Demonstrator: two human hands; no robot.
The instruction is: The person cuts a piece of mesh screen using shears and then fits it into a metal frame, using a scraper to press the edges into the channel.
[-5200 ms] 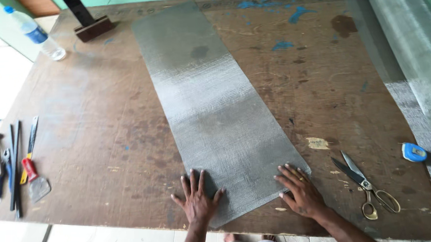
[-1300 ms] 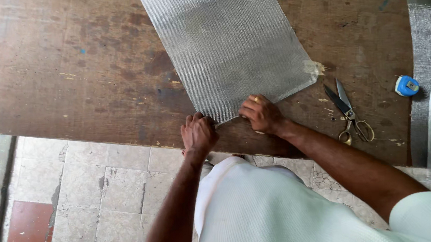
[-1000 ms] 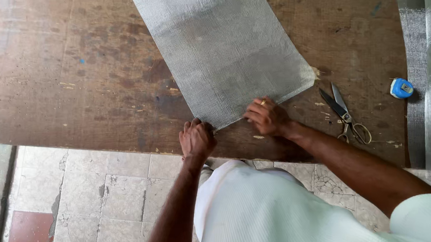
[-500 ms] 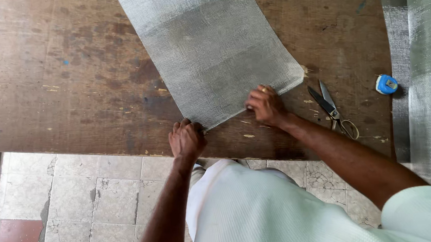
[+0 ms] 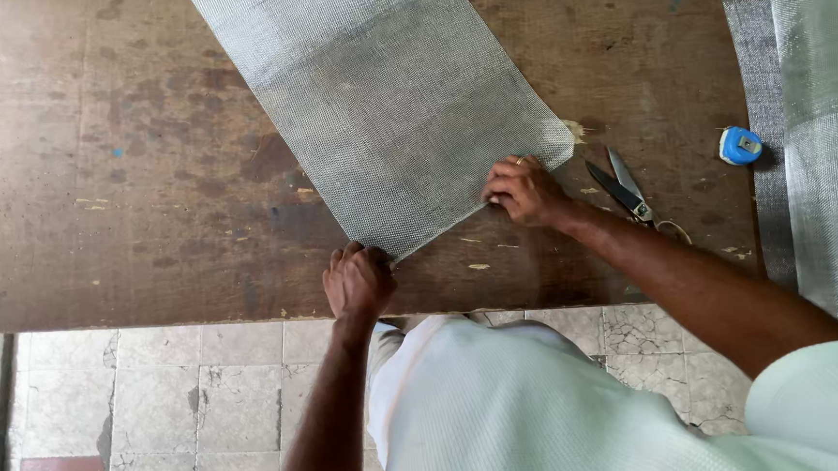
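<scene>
A strip of grey woven mesh (image 5: 383, 121) lies flat on the brown wooden worktop (image 5: 96, 187), running from the far edge down to a cut end close to the near edge. The left hand (image 5: 357, 280) sits at the mesh's near left corner, fingers curled shut and pinching that corner. The right hand (image 5: 523, 190) rests on the near right corner, fingers bent and pressing the mesh down; whether they actually pinch the edge cannot be told.

Judged step: the cut end is held at both corners, as for squaring, folding or lifting it. Any next move calls for equal hold at both corners, so the loose weave neither skews nor frays.

Edges and room: the left hand lies right at the near edge of the worktop, with tiled floor (image 5: 158, 407) beyond it. Scissors (image 5: 625, 189) lie just beside the right hand, toward the right edge; a small blue tape measure (image 5: 740, 145) sits farther right, near a wider band of mesh (image 5: 819, 124) along the right edge. The left half of the worktop offers open room.
</scene>
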